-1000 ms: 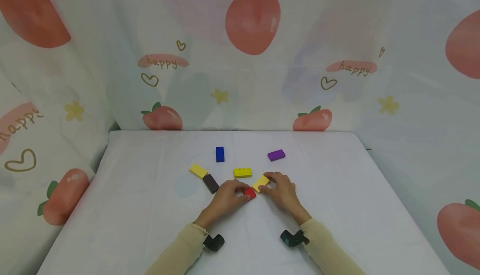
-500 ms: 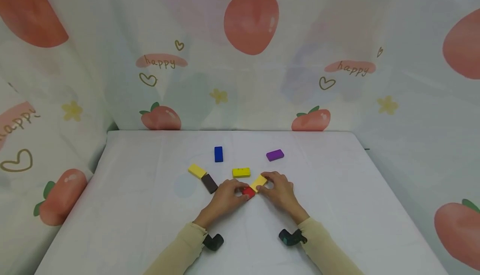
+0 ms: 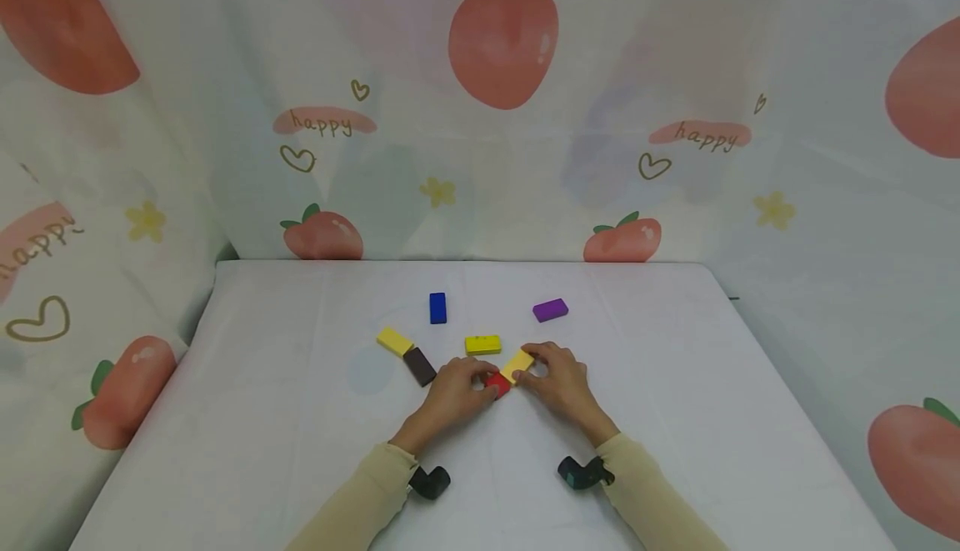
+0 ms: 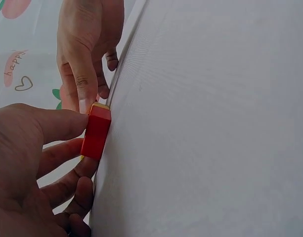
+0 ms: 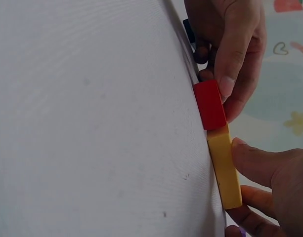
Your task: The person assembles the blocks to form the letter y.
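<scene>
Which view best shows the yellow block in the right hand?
The right wrist view: the yellow block shows large, its long side uncovered. The head view shows it small, partly covered by the right hand; the left wrist view, only a yellow edge beyond the red block.

A bright yellow block (image 3: 482, 344) lies on the white tabletop (image 3: 247, 426) (small marks show on its upper face). Beyond that block and to its left lies a blue block (image 3: 438, 308); beyond it and to its right, a slanted purple block (image 3: 551, 310). Well to its left, a pale yellow block (image 3: 394, 341) sits end to end with a dark brown block (image 3: 419, 366). Behind the bright yellow block rises a pale backdrop (image 3: 510, 192), printed with a large red fruit (image 3: 503, 47) high above it, a yellow flower (image 3: 437, 192) up to its left and "happy" lettering (image 3: 325, 122) on either side.
</scene>
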`<state>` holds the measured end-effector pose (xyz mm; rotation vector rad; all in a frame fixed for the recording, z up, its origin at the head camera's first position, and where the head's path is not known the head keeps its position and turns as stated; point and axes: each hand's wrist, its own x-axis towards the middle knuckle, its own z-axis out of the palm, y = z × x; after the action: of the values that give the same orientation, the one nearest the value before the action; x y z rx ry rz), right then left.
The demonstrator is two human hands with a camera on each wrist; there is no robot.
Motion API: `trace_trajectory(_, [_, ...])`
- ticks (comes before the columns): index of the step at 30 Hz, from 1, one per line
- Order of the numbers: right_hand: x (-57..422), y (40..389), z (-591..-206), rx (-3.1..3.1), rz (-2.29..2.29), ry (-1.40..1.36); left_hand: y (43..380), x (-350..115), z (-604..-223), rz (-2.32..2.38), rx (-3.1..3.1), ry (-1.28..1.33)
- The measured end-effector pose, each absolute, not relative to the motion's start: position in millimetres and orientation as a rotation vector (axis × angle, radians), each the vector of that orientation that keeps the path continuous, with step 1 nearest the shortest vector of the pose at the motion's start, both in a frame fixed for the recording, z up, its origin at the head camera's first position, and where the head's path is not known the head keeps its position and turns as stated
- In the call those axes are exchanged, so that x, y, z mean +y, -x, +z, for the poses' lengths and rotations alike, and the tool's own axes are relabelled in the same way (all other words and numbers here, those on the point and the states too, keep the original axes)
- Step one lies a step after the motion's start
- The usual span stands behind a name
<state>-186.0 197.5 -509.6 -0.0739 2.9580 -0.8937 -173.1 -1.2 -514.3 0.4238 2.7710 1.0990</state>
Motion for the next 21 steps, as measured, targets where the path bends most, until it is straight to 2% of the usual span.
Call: trace_trajectory(21, [201.7, 189.2, -511.9, 2.958, -0.927, 0.134, 175.3, 1.7, -514.5, 1.144, 2.760, -0.422])
